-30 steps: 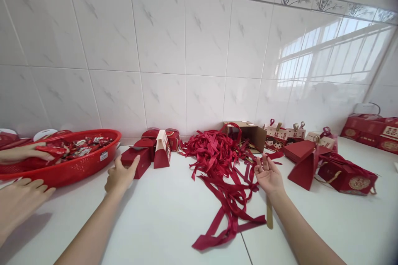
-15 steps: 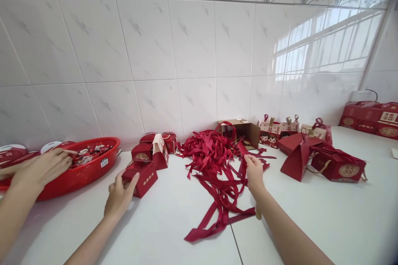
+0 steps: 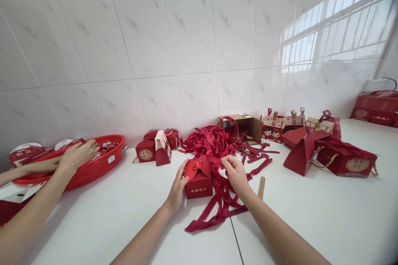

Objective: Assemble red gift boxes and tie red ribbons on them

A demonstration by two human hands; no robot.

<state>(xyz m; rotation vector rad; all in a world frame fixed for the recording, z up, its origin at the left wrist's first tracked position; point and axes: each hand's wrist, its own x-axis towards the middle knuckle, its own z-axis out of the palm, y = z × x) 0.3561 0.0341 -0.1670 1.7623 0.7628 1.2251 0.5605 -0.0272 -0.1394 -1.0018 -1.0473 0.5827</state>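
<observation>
My left hand [image 3: 178, 186] grips the left side of a small red gift box [image 3: 199, 187], whose top flaps with round holes stand partly raised. At the box's right, my right hand [image 3: 234, 172] pinches a dark red ribbon [image 3: 215, 160] that reaches to the flaps. Whether the ribbon runs through a hole I cannot tell. Behind the box lies a heaped pile of red ribbons [image 3: 208, 140], with loose strands [image 3: 214, 215] trailing forward on the white counter [image 3: 124, 223].
Another person's hands [image 3: 77, 157] reach into a red basin [image 3: 93, 174] of wrapped sweets at left. Several finished boxes [image 3: 146, 150] stand by the wall. An open cardboard box [image 3: 253, 128], a flat stick [image 3: 261, 187] and more gift boxes [image 3: 345, 159] are at right.
My left hand has brought the gift box right, in front of the ribbon pile. My right hand has moved left with the ribbon to the box. The other person's hands have shifted over the basin.
</observation>
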